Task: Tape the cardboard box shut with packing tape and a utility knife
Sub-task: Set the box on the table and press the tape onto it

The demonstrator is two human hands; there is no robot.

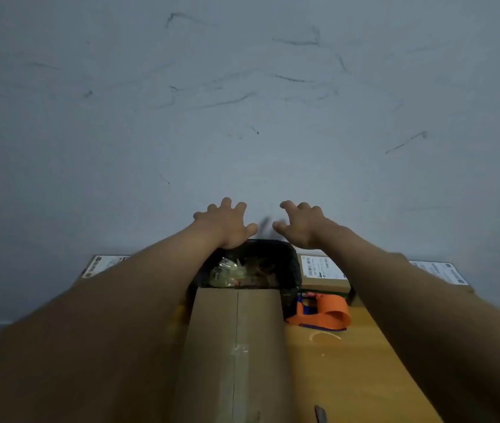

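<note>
A closed cardboard box [236,355] lies on the wooden table between my forearms, with clear tape along its centre seam. Both arms are stretched far forward past it. My left hand [227,224] and my right hand [302,227] hover in front of the wall with fingers spread and nothing in them. An orange and blue tape dispenser [323,312] rests on the table right of the box. A dark slim object [321,414], possibly the utility knife, shows at the bottom edge right of the box.
A black bin [291,270] holding crumpled tape scraps stands behind the box, below my hands. A small labelled carton [323,274] sits right of the bin, and further labelled cartons [105,265] line the wall. The scuffed grey wall [242,117] fills the upper view.
</note>
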